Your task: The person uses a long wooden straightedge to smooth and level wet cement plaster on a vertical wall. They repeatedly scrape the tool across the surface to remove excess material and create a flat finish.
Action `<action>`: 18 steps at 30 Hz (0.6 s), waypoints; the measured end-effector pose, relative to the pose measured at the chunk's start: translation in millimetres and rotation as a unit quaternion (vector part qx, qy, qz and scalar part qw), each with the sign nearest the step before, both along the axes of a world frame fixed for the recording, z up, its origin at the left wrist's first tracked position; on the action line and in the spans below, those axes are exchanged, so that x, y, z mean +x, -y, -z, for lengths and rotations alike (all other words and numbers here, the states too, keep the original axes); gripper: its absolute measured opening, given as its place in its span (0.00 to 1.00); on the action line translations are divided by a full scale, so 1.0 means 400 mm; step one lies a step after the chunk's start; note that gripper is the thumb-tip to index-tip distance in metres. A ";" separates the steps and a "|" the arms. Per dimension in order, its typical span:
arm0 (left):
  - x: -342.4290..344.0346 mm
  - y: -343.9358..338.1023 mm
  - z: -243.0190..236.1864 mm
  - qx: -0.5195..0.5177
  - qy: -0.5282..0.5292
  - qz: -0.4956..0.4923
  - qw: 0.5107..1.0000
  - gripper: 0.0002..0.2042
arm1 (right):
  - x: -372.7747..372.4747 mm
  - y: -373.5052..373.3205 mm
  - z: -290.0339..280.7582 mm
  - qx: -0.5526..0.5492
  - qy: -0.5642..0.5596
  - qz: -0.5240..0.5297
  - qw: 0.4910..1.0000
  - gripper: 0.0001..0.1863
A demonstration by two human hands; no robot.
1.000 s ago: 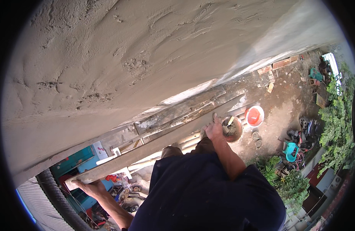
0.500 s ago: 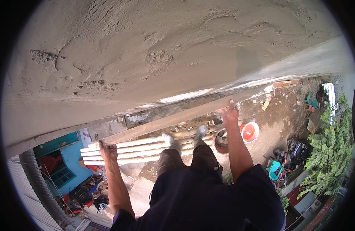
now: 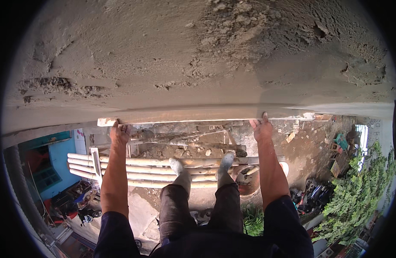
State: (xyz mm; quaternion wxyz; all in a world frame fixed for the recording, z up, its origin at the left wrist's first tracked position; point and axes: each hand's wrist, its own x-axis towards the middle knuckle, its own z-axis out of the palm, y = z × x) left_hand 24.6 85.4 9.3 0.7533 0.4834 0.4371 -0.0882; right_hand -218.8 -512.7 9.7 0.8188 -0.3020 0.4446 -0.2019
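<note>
A long straight board [image 3: 193, 116] with a pale edge lies lengthwise against the rough grey wet plaster [image 3: 198, 64] of the wall. Near its left end, my left hand [image 3: 120, 132] grips it, thumb up at the edge. My right hand [image 3: 261, 128] holds it toward the right end, fingers on the underside and edge. Both arms are stretched forward, roughly level. The plaster is smoother just above the board and lumpy farther up.
My booted feet rest on a scaffold of bamboo poles [image 3: 142, 169]. Below lie dirt ground [image 3: 305, 155], loose timber and a partly hidden bucket [image 3: 245, 185]. A blue wall [image 3: 58, 165] stands at left; parked two-wheelers [image 3: 318, 198] and leafy plants [image 3: 352, 202] at right.
The board has swung from a slant to nearly level and now lies along the plastered wall. Both hands have moved up with it, and my view has turned more squarely onto the wall.
</note>
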 end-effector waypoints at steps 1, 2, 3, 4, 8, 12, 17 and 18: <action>0.015 -0.001 0.024 0.012 0.011 -0.013 1.000 0.13 | 0.021 -0.002 0.031 0.008 -0.015 0.008 1.000 0.33; 0.029 -0.004 0.041 0.005 0.024 -0.011 1.000 0.14 | 0.041 -0.006 0.055 0.019 0.001 0.009 1.000 0.33; 0.041 -0.002 0.058 -0.004 0.026 0.014 1.000 0.15 | 0.059 -0.013 0.072 0.026 -0.001 0.018 1.000 0.33; 0.050 -0.005 0.067 -0.002 0.020 0.014 1.000 0.18 | 0.073 -0.020 0.082 0.026 0.008 0.016 1.000 0.33; 0.067 0.013 0.075 0.003 0.035 0.026 0.999 0.20 | 0.095 -0.017 0.054 0.005 -0.044 0.023 0.999 0.27; 0.037 0.093 0.006 -0.006 0.042 0.012 0.999 0.12 | 0.054 0.079 -0.073 -0.025 -0.011 0.017 0.999 0.26; -0.054 0.328 -0.184 -0.029 0.031 0.041 0.998 0.11 | -0.037 0.306 -0.309 -0.127 -0.067 0.030 0.989 0.25; -0.080 0.382 -0.223 -0.049 0.049 0.038 0.997 0.11 | -0.053 0.352 -0.354 -0.150 -0.074 0.036 0.985 0.27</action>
